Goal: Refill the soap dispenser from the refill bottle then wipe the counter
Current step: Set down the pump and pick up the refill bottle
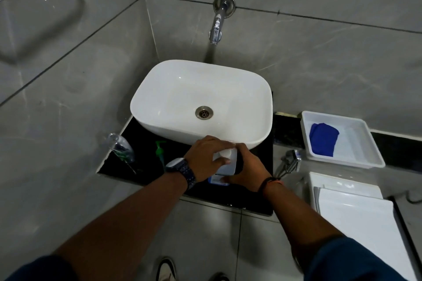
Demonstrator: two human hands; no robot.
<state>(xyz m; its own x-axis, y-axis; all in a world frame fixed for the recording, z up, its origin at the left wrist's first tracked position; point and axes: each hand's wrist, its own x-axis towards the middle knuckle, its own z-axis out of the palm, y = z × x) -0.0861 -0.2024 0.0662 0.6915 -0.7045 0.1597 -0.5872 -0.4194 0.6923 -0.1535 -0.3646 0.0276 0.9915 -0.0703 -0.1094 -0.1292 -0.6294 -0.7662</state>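
Head camera, looking down: at the front edge of the black counter (255,203), just before the white basin (251,107), both hands close on the upright refill bottle (225,167). The left hand (205,157) pinches its white cap (225,153) from above; the right hand (247,170) wraps the body. The clear soap dispenser (120,147) stands open at the counter's left edge, its green pump (159,150) lying beside it, nearer the left hand. A blue cloth (323,136) waits in a white tray (374,155).

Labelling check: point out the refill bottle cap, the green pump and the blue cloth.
refill bottle cap (225,153), head view, top of the white cap
green pump (159,149), head view, pump head
blue cloth (323,139), head view, middle of the fold
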